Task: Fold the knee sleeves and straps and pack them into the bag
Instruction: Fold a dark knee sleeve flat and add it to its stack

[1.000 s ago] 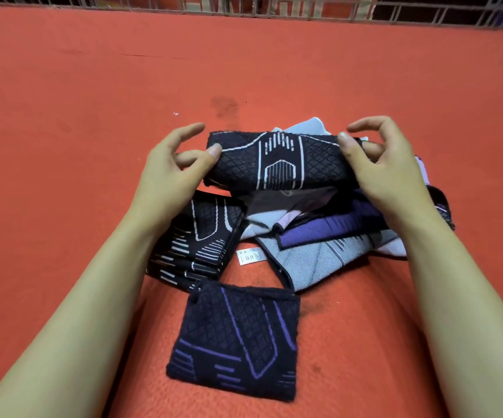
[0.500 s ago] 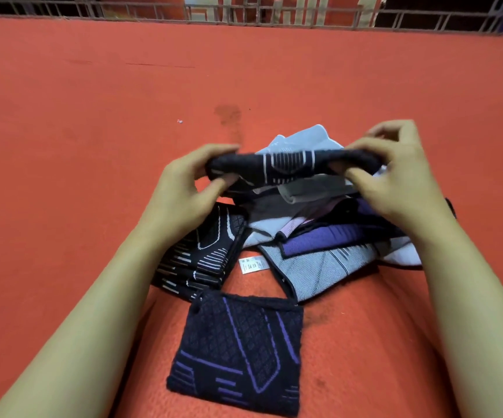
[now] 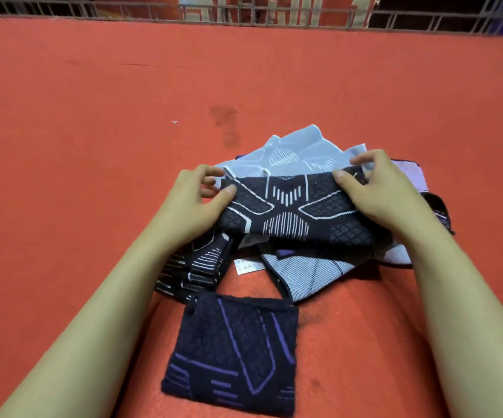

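Note:
A black knee sleeve with white lines (image 3: 292,211) is held flat above a pile of sleeves. My left hand (image 3: 197,203) pinches its left end, thumb on top. My right hand (image 3: 376,191) pinches its right end the same way. Under it lie a pale grey sleeve (image 3: 295,152), a grey striped sleeve (image 3: 310,274) and a lilac one (image 3: 410,176). A folded black-and-white sleeve (image 3: 197,268) sits under my left wrist. A folded black sleeve with purple lines (image 3: 238,354) lies nearest me. No bag is in view.
Everything rests on a red cloth surface (image 3: 93,131). A metal railing (image 3: 274,16) runs along its far edge. A small white label (image 3: 245,267) pokes out of the pile. A dark stain (image 3: 226,122) marks the cloth beyond the pile.
The black-and-white sleeve was turned edge-on half a second ago and now lies opened flat, showing its pattern, lower over the pile. Both hands kept hold of its ends.

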Action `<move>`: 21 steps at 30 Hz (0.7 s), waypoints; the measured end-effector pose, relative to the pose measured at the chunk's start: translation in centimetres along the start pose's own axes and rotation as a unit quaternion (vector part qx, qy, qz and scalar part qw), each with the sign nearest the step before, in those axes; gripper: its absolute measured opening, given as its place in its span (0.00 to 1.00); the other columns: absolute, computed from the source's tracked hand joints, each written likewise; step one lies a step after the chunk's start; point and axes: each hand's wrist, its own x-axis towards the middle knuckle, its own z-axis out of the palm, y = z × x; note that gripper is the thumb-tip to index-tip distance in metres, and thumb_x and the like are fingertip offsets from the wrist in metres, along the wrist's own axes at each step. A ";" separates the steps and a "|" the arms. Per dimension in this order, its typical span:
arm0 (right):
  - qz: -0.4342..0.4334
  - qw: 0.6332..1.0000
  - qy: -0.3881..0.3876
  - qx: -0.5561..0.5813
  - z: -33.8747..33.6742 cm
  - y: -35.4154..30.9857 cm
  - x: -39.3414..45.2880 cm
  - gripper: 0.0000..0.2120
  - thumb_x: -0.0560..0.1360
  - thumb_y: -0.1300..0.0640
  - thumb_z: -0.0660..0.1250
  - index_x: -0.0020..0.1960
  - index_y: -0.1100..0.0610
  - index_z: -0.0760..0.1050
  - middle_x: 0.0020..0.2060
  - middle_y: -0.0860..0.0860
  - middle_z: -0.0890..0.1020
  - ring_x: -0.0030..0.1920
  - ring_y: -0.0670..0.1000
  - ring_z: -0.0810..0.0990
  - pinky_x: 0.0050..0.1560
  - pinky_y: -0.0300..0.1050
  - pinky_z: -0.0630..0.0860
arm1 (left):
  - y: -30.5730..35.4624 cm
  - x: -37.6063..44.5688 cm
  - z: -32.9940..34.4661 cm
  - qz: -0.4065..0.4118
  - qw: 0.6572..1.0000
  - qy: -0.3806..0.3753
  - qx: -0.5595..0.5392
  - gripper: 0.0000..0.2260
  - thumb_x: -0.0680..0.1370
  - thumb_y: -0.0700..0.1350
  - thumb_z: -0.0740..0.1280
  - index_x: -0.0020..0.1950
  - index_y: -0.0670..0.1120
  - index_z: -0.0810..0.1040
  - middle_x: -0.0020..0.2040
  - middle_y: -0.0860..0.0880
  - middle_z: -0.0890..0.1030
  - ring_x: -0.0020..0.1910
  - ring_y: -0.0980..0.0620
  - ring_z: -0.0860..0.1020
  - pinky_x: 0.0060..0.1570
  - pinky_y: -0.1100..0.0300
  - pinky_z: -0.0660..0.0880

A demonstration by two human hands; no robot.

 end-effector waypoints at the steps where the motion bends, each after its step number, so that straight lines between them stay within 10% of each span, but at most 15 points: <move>1: -0.013 1.000 -0.003 0.002 -0.2 -0.1 0.0 0.25 0.77 0.40 0.70 0.68 0.49 0.70 0.57 0.50 0.79 0.63 0.55 0.78 0.60 0.49 0.71 | 0.1 0.0 0.1 0.006 1.000 -0.023 0.000 0.19 0.81 0.52 0.71 0.71 0.49 0.76 0.63 0.50 0.77 0.53 0.63 0.80 0.50 0.77 0.73; 4: -0.060 0.997 -0.013 0.044 -0.7 -0.7 -0.3 0.26 0.74 0.41 0.75 0.68 0.48 0.75 0.60 0.46 0.81 0.60 0.47 0.80 0.65 0.48 0.74 | 0.0 -0.1 0.2 -0.010 0.995 -0.077 -0.056 0.27 0.77 0.58 0.74 0.73 0.52 0.73 0.65 0.53 0.81 0.59 0.57 0.82 0.63 0.58 0.78; 11: -0.118 0.983 0.002 0.141 -1.1 -0.8 -0.7 0.10 0.80 0.45 0.71 0.50 0.52 0.80 0.40 0.45 0.84 0.40 0.40 0.79 0.46 0.40 0.75 | 0.8 -0.7 -0.4 -0.043 0.977 -0.064 -0.198 0.14 0.80 0.47 0.74 0.64 0.46 0.82 0.57 0.46 0.87 0.58 0.47 0.85 0.62 0.49 0.81; 21: -0.049 0.970 -0.058 0.230 -1.2 -0.8 -1.1 0.23 0.77 0.38 0.70 0.68 0.41 0.68 0.55 0.42 0.84 0.48 0.39 0.83 0.47 0.41 0.75 | 1.8 -1.0 0.0 -0.011 0.958 0.011 -0.285 0.09 0.84 0.47 0.67 0.60 0.45 0.83 0.52 0.47 0.87 0.50 0.51 0.85 0.54 0.52 0.82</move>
